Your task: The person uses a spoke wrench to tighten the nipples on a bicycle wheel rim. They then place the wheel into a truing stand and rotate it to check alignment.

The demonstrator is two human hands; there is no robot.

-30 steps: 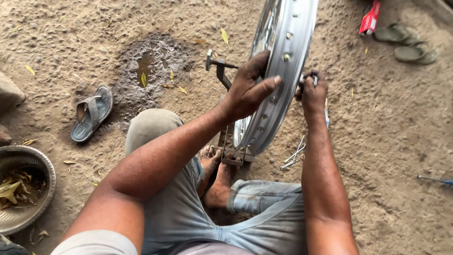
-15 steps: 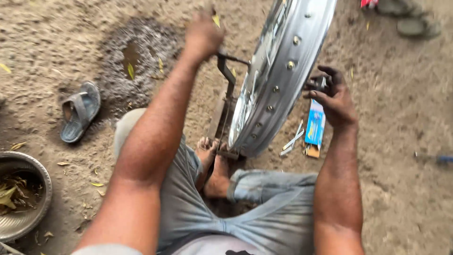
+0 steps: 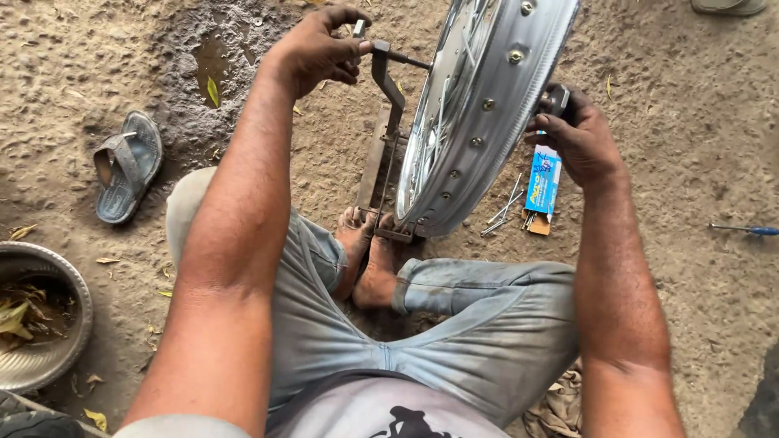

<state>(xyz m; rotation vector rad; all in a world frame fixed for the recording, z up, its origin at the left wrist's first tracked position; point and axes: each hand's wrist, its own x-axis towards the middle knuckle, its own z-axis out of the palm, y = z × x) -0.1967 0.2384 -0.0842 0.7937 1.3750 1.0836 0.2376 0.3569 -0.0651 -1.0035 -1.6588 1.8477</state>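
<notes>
Head view, looking down on a seated person at work on sandy ground. A shiny silver spoked wheel rim (image 3: 487,105) stands upright on edge in a rusty brown metal stand (image 3: 381,154), running from the picture's centre toward 1 o'clock; its lower edge sits at the person's bare feet (image 3: 369,259), which brace the stand's base.

The left hand (image 3: 312,53), at 11 o'clock from the rim, has its fingers (image 3: 345,16) curled shut round the dark axle end (image 3: 381,50) that projects from the stand's upper arm; thumb and fingertips touch it, and the rim's face lies just beside them at 3 o'clock. The right hand (image 3: 576,138), at 3 o'clock from the rim, has its fingers (image 3: 545,123) closed on a small dark knob-like part (image 3: 557,100) at the opposite axle end, touching the rim's outer edge. The rim thus stands between the two hands.

On the ground just below the right hand lie a small blue and white carton (image 3: 542,182) and several loose thin metal spokes (image 3: 503,209). A grey rubber sandal (image 3: 126,166) lies at 9 o'clock, near a dark damp patch of soil (image 3: 207,73). A dented round metal basin (image 3: 36,324) holding dry leaves sits at 8 o'clock, and a blue-handled screwdriver (image 3: 746,230) at 3 o'clock, well apart from the rim.
</notes>
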